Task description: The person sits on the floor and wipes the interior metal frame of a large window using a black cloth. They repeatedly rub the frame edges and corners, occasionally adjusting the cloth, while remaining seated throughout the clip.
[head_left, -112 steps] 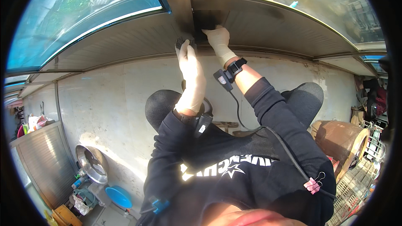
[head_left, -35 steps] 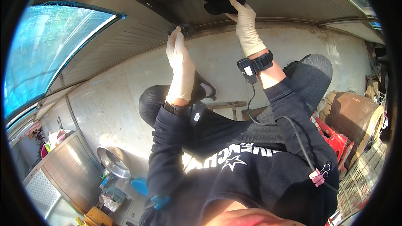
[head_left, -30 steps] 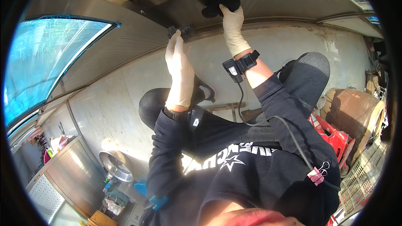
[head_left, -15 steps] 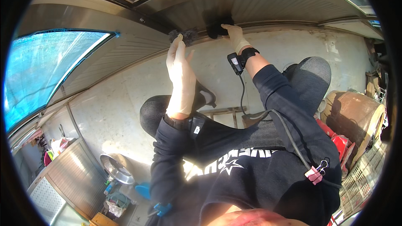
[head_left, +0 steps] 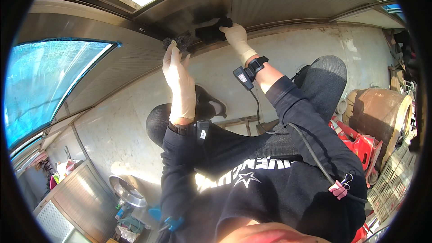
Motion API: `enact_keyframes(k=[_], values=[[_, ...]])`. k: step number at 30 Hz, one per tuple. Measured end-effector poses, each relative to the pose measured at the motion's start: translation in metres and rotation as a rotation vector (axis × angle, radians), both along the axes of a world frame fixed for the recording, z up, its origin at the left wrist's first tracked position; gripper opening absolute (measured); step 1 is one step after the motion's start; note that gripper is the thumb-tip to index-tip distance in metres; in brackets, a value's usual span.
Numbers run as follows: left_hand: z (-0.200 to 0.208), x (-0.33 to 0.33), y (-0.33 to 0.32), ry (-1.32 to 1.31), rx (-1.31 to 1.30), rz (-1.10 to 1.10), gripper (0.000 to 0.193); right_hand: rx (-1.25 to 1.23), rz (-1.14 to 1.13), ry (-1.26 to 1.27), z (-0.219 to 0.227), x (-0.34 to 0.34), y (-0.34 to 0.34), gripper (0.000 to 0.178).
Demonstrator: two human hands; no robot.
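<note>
My left hand [head_left: 177, 76], in a pale thin glove, is closed on a dark grey steel wool scrubber [head_left: 183, 40] close to the brown metal frame. To its right, my right hand [head_left: 236, 37], gloved alike, grips a black cloth [head_left: 210, 32] and presses it to the lower part of the ribbed brown metal panel [head_left: 279, 4]. Part of the cloth hangs loose to the left of my fingers. A short gap separates the scrubber from the cloth. Both wrists carry strapped black devices, the right one with a cable.
Blue sheeting [head_left: 54, 81] covers an opening at the left. A large brown pot [head_left: 371, 117] stands at the right beside a red metal tool [head_left: 360, 146] and a slatted crate [head_left: 393, 184]. A metal basin [head_left: 128, 191] rests at the lower left, near a ribbed cabinet panel [head_left: 81, 198].
Both hands have shifted left along the panel's lower edge. The black cloth has slid left with my right hand and spreads wider now; the scrubber has moved left too.
</note>
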State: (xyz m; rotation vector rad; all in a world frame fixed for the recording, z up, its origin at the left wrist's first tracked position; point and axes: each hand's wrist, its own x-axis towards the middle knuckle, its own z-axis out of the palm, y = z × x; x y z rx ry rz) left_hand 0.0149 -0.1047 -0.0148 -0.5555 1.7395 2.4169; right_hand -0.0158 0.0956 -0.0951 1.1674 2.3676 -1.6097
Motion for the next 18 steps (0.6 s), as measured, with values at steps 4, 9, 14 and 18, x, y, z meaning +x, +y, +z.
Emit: enact_keyframes(k=[4, 9, 14, 18], values=[[-0.013, 0.000, 0.005, -0.033, -0.075, -0.033, 0.048, 0.045, -0.016, -0.028, -0.050, 0.047, 0.026, 0.045], [-0.012, 0.000, 0.016, -0.078, -0.059, -0.047, 0.041, -0.077, -0.136, 0.137, -0.048, 0.060, 0.032, 0.045], [0.000, 0.006, 0.021, -0.046, 0.011, -0.076, 0.044, 0.312, -0.039, 0.372, 0.006, 0.021, 0.019, 0.050], [0.003, 0.007, 0.019, 0.000, 0.025, -0.093, 0.047, 0.395, -0.054, 0.286, 0.011, -0.006, 0.005, 0.053]])
